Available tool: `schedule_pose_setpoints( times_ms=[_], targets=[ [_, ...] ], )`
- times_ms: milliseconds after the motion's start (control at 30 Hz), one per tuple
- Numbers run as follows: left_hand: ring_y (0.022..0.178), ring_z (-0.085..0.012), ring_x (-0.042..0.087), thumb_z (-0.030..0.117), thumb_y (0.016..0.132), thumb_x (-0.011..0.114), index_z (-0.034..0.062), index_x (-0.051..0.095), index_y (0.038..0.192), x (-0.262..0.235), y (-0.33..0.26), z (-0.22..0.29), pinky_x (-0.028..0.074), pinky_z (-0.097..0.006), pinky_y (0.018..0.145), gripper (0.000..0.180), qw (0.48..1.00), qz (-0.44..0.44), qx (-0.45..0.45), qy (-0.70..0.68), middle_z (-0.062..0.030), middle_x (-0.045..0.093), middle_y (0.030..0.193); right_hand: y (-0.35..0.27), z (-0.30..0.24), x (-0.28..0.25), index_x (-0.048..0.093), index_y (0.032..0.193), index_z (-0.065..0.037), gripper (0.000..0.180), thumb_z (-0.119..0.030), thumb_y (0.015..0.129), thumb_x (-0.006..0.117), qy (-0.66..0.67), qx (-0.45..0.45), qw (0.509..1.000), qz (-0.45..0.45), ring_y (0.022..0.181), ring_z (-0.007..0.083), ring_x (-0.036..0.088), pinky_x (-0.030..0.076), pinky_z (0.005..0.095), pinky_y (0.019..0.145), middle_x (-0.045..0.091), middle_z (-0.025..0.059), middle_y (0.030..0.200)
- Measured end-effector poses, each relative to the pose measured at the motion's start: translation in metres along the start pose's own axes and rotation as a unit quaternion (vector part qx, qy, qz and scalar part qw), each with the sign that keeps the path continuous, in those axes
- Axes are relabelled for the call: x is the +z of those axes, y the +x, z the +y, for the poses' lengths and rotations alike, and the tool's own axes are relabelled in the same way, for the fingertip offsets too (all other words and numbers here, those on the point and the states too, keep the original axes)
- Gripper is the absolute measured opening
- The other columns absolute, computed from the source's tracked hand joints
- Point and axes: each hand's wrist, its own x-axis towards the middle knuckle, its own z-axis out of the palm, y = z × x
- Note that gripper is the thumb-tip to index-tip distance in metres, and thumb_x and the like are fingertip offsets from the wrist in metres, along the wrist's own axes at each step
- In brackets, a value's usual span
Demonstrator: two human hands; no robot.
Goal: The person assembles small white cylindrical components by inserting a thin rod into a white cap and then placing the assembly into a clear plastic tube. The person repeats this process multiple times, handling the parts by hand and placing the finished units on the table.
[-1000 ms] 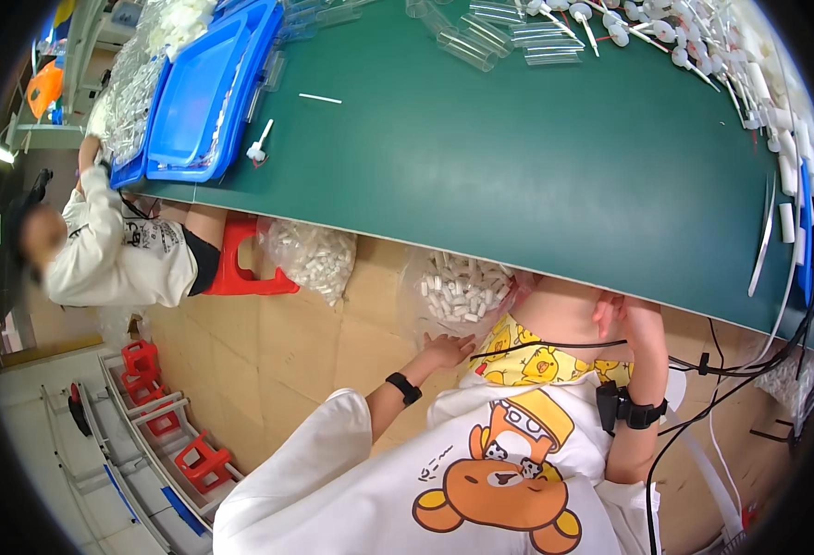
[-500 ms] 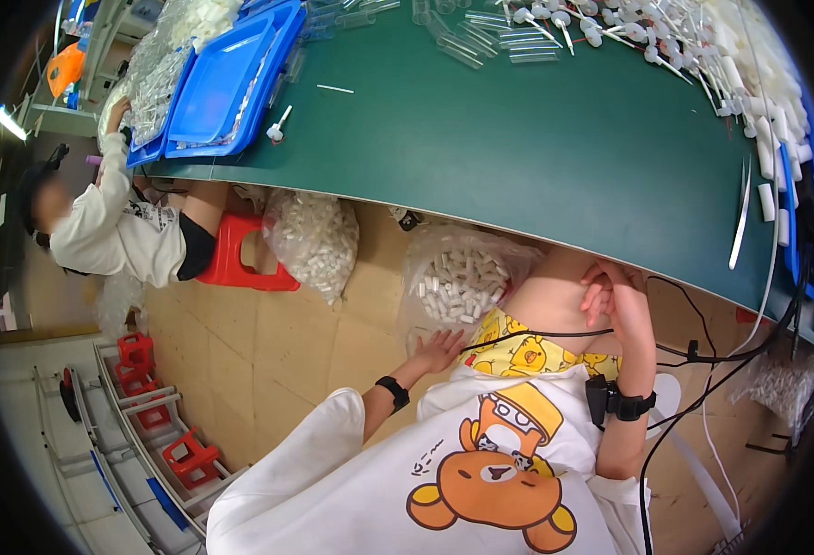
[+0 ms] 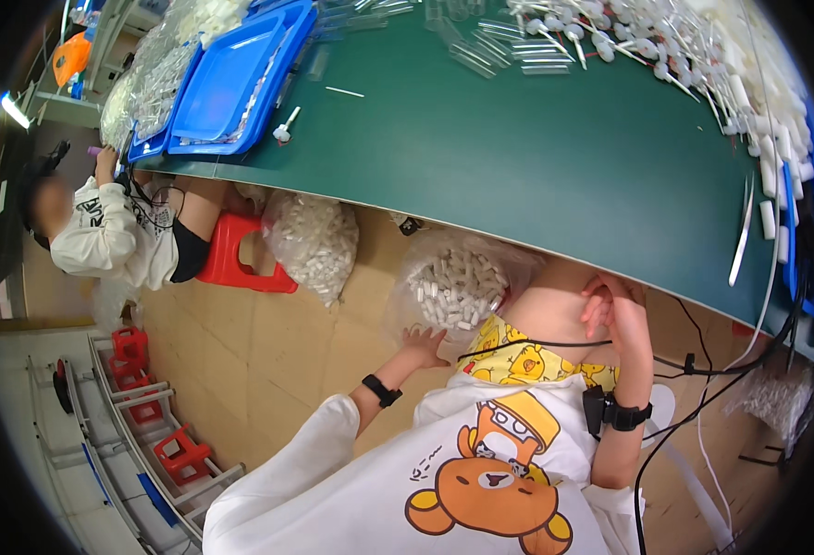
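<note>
My left hand [image 3: 422, 347] is held low beside the yellow shorts, with nothing in it and its fingers spread. Its fingertips are close to a clear plastic bag [image 3: 405, 301] full of short white cylindrical pieces [image 3: 458, 289]; I cannot tell whether they touch it. My right hand [image 3: 610, 301] lies over my bare thigh just under the table edge. Its fingers are loosely bent and a little apart, and nothing shows in them. A black cable [image 3: 541, 343] crosses my lap between the two hands.
The green table [image 3: 518, 148] carries clear tubes [image 3: 481, 54], white-stemmed pieces [image 3: 601, 42], tweezers [image 3: 742, 231] and blue trays [image 3: 227, 79]. Another person [image 3: 116, 222] sits at the left by a red stool [image 3: 236, 254] and a second bag [image 3: 314, 240]. Cables [image 3: 749, 365] hang at the right.
My left hand has shifted slightly left, and its fingers have spread wider. My right hand stays on the thigh. The other person's raised arm has come down from the table.
</note>
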Motion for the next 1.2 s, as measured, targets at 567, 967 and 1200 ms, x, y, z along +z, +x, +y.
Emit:
schedule_pose_setpoints(
  times_ms=[567,967,1200],
  targets=[
    [0.123,-0.0379,0.036,0.020,0.064,0.072,0.0014,0.006,0.139,-0.126,0.064,-0.354,0.038,-0.041,0.097,0.102,0.831,0.435,-0.299,-0.176,-0.0249,0.027,0.138,0.003,0.012,0.004,0.053,0.075,0.005,0.049,-0.034,0.095,0.030,-0.029,-0.010,0.999,-0.011,0.036,0.0201,0.053,0.040,0.0251,0.035,0.057,0.0146,0.051],
    [0.096,-0.0366,0.052,0.014,0.075,0.059,-0.0012,0.046,0.104,-0.142,0.023,-0.367,0.043,-0.042,0.081,0.035,0.809,0.540,-0.231,-0.028,-0.0218,0.053,0.101,-0.019,0.053,-0.041,0.056,0.058,0.005,0.060,-0.039,0.090,0.031,0.040,0.038,0.997,0.046,0.042,0.0269,0.056,0.049,0.0339,0.042,0.057,0.0173,0.054],
    [0.081,-0.0340,0.058,0.009,0.080,0.050,-0.0012,0.061,0.083,-0.167,-0.052,-0.367,0.045,-0.043,0.073,0.016,0.751,0.607,-0.252,0.061,-0.0173,0.063,0.079,-0.012,0.029,-0.021,0.055,0.064,0.005,0.060,-0.041,0.093,0.028,0.034,0.026,0.999,-0.029,0.038,0.0259,0.053,0.046,0.0318,0.036,0.055,0.0165,0.051]
  ],
)
